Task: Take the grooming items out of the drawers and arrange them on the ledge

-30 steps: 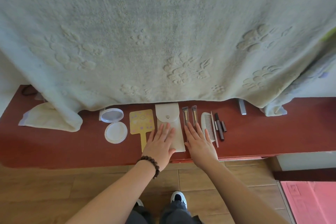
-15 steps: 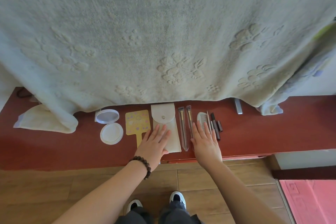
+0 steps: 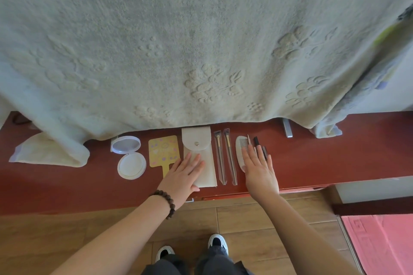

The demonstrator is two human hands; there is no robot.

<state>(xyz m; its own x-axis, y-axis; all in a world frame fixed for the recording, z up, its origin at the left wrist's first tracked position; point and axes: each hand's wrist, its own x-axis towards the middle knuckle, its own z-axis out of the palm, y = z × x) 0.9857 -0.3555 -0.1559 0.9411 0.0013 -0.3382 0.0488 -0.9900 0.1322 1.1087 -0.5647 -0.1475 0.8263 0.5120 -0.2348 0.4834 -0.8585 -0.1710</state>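
Observation:
A row of grooming items lies on the red ledge (image 3: pixel 335 158). From left: an open white compact (image 3: pixel 130 158), a yellow hand mirror (image 3: pixel 163 152), a white snap pouch (image 3: pixel 197 140), two wrapped brushes (image 3: pixel 224 158), a white comb (image 3: pixel 241 147), a thin stick and dark tubes (image 3: pixel 257 142). My left hand (image 3: pixel 182 176), with a bead bracelet on its wrist, lies flat and open on the pouch's lower half and the mirror handle. My right hand (image 3: pixel 260 169) is flat with fingers spread over the comb's lower end and the dark tubes. Neither hand grips anything.
A large pale embossed blanket (image 3: pixel 201 40) hangs over the ledge's back edge. A folded cloth (image 3: pixel 33 152) lies at the far left, a grey metal piece (image 3: pixel 287 129) at the back right. Below are wood floor tiles, my shoes and a pink mat (image 3: pixel 380 243).
My right hand slid right, from the two brushes to the comb and dark tubes. My left hand stayed on the pouch.

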